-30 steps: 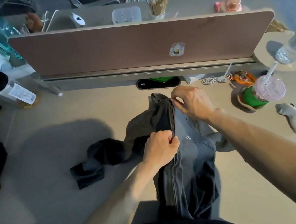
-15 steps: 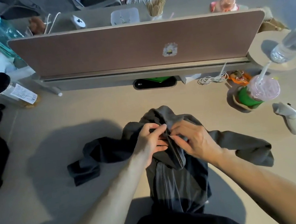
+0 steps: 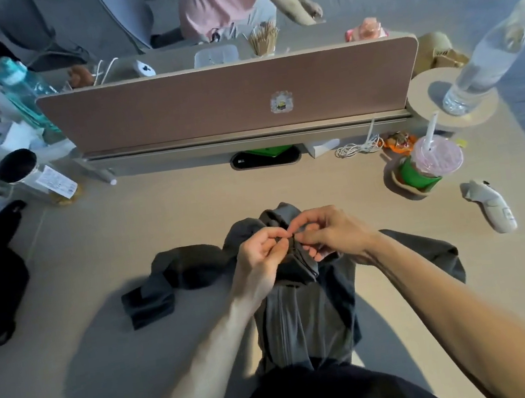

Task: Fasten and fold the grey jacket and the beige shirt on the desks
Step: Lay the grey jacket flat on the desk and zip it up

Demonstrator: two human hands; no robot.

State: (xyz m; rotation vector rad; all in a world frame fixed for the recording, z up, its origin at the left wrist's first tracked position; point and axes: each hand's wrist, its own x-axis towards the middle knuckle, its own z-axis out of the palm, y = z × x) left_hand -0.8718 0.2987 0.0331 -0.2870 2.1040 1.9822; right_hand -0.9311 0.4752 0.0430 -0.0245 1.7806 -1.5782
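Table: A pale wooden table (image 3: 157, 219) fills the view, and the work lies at its near middle.
Divider panel: A brown divider panel (image 3: 209, 105) stands along the far edge, well apart from the work.
Grey jacket: The grey jacket (image 3: 307, 323) is laid front up with the collar pointing away. One sleeve is bunched out to the left and the other is spread to the right. No beige shirt can be made out.
Lidded cup: A lidded cup (image 3: 430, 163) with a straw stands to the right, apart from the right sleeve.
Left hand: The left hand (image 3: 258, 256) is curled at the collar, its grip pinching cloth beside the fastening.
Right hand: The right hand (image 3: 329, 233) meets it fingertip to fingertip, its grip pinched on the same spot.
Zip: The zip (image 3: 284, 329) is seen as a joined line up the front. Its top is hidden under the fingers.
Step in hand: The fastening at the collar is judged to be nearly finished.
Doing it well: The cloth below the pull should be held taut, and the two collar edges kept level. The front should be smoothed flat before any fold is made.
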